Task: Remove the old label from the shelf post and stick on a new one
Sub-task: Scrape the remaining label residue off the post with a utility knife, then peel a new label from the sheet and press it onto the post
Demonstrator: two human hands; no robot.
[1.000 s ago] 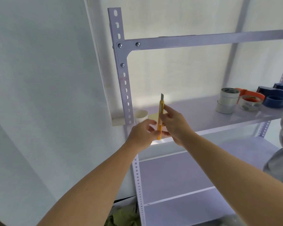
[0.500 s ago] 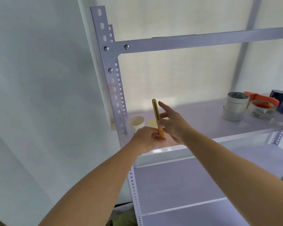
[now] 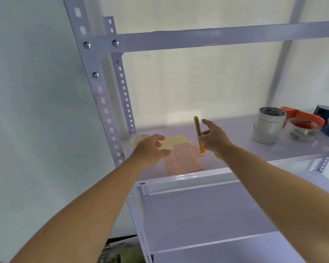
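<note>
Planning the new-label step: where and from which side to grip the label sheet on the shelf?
Take the label sheet by its near edge, from the front of the shelf. It lies flat, so a top-down grip finds nothing to close on; that edge sits near the shelf's lip, likely easiest to pinch. The left hand is free; the right hand holds the cutter.

Left hand off the knife, blade drawn in
At centre frame the left hand has let go of the yellow utility knife; the right hand alone holds it.
</note>
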